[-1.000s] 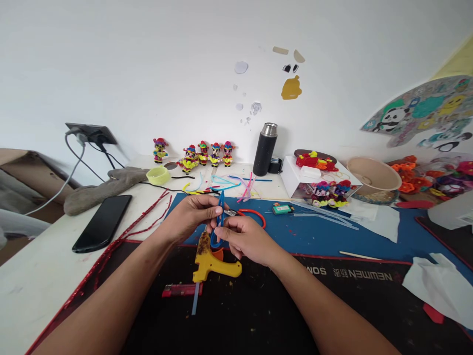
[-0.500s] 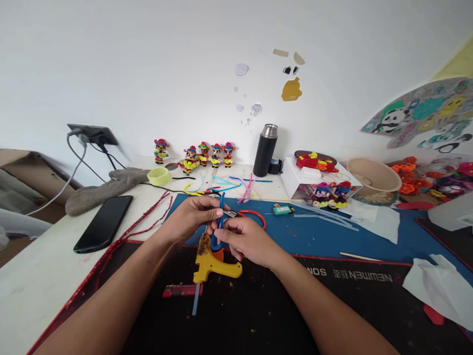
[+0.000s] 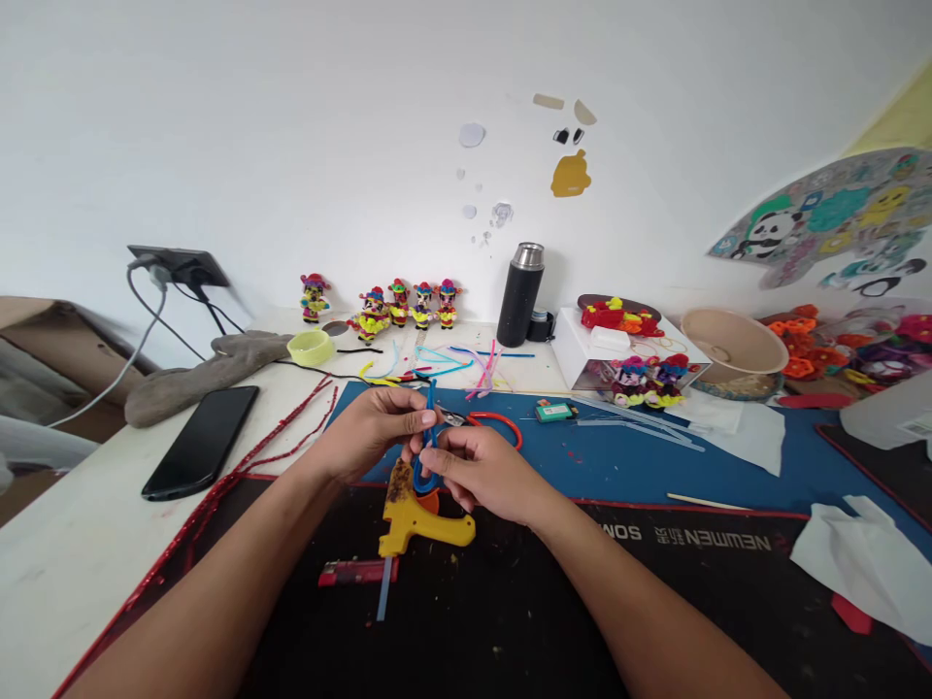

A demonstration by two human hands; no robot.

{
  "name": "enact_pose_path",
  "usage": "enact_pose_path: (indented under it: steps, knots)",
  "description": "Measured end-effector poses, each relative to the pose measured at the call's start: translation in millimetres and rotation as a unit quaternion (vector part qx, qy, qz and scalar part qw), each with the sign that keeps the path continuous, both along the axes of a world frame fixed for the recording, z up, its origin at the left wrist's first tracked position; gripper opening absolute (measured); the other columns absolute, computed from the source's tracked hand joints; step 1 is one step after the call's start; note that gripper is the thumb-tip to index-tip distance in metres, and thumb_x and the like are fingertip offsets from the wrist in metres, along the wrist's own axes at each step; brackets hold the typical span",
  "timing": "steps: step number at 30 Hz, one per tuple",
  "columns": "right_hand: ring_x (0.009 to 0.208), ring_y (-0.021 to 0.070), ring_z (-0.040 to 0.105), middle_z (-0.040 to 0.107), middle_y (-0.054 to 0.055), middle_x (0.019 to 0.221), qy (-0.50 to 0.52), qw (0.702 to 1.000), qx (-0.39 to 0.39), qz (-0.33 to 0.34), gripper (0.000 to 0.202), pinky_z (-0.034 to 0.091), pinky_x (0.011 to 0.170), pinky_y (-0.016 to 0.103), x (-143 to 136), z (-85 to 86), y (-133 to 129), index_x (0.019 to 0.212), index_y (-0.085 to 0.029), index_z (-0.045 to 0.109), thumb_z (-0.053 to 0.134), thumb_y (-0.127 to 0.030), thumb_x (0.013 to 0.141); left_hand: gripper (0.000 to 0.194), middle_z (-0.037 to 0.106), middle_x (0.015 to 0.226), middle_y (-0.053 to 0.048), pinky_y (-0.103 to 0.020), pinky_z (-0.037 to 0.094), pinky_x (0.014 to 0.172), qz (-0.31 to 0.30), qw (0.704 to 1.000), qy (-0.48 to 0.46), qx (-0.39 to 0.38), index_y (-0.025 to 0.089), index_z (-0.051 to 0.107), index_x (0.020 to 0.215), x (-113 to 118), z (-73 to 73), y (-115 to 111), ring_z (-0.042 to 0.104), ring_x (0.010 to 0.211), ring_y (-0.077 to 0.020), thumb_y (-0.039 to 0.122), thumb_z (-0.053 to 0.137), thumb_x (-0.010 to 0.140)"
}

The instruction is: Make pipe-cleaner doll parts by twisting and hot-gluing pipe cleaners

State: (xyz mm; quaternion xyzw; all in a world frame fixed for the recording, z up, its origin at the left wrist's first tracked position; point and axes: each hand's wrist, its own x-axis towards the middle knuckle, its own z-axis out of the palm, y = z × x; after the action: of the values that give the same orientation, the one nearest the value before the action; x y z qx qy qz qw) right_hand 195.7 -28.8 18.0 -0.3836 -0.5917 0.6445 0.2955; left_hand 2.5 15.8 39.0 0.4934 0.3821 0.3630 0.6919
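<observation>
Between my two hands is a bent blue pipe cleaner (image 3: pixel 425 474), its lower end curved into a loop. My left hand (image 3: pixel 385 424) pinches its upper part, with a tip sticking up above the fingers. Lower down, my right hand (image 3: pixel 477 466) is closed on the same piece. Under the hands a yellow glue gun (image 3: pixel 429 526) lies on the black mat, a clear glue stick (image 3: pixel 383 587) coming out of its back. Red-handled pliers (image 3: pixel 502 422) lie just behind my right hand, partly covered by it.
Left are a black phone (image 3: pixel 200 442) and red glitter stems (image 3: pixel 240 468). Behind stand small dolls (image 3: pixel 373 316), a yellow bowl (image 3: pixel 311 347), a black flask (image 3: pixel 522 296) and a white box (image 3: pixel 582 364). A red lighter (image 3: pixel 349 572) lies in front, white tissue (image 3: pixel 863 563) right.
The view has shifted slightly. Both hands keep hold of the blue pipe cleaner, which now stands a little more upright.
</observation>
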Motion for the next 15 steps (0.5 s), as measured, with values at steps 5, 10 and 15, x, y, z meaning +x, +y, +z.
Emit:
enact_pose_path:
  steps: [5,10,15]
  knots:
    - [0.041,0.0085,0.045,0.053,-0.007,0.053,0.046,0.994,-0.001,-0.095,0.045,0.031,0.042,0.022,2,2.5,5,0.083,-0.021,0.062,0.070,-0.064,0.090,0.039,0.063,0.049,0.001,-0.016,0.043,0.041,-0.007,1.000,-0.013,-0.014,0.013,0.072,0.065,0,3.8,-1,0.054,0.043,-0.0081,0.035,0.102,0.055]
    - [0.040,0.0089,0.042,0.048,-0.008,0.051,0.098,0.977,-0.001,-0.188,0.047,0.027,0.040,0.022,4,0.7,10,0.084,-0.021,0.062,0.071,-0.068,0.086,0.043,0.062,0.048,0.000,-0.017,0.043,0.040,-0.028,0.999,0.013,-0.025,0.014,0.070,0.064,0,3.7,-3,0.053,0.041,-0.0084,0.043,0.101,0.058]
    - [0.038,0.0089,0.041,0.049,-0.009,0.049,0.105,0.977,-0.011,-0.185,0.051,0.025,0.039,0.023,2,3.6,9,0.092,-0.022,0.063,0.074,-0.070,0.082,0.043,0.063,0.049,-0.001,-0.018,0.043,0.041,-0.070,0.995,0.058,-0.043,0.013,0.073,0.069,0,0.5,-3,0.055,0.041,-0.0099,0.047,0.098,0.062]
